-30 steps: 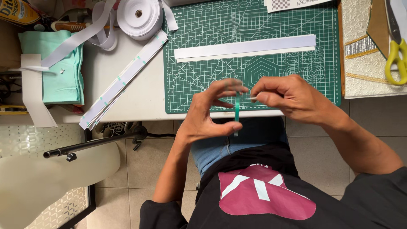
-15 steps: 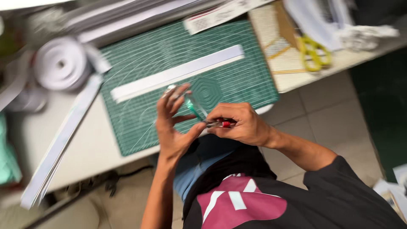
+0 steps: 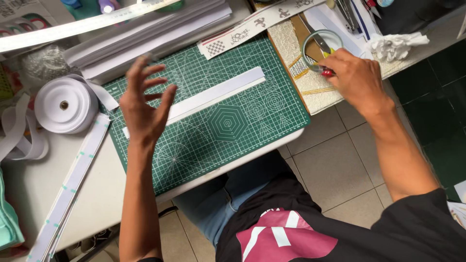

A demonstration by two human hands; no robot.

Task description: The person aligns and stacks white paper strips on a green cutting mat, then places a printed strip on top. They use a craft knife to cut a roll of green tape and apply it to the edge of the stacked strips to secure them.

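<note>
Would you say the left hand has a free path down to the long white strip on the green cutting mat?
Probably yes: the left hand hovers open and empty right above the white strip on the cutting mat, with nothing between them.

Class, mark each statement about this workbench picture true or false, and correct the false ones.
1. The left hand is raised with fingers spread above the green cutting mat. True.
2. A white strip lies on the mat. True.
3. The right hand rests on the white tape roll. False: it reaches to the cream pad right of the mat, holding something red.
4. The tape roll sits right of the mat. False: left.
</note>
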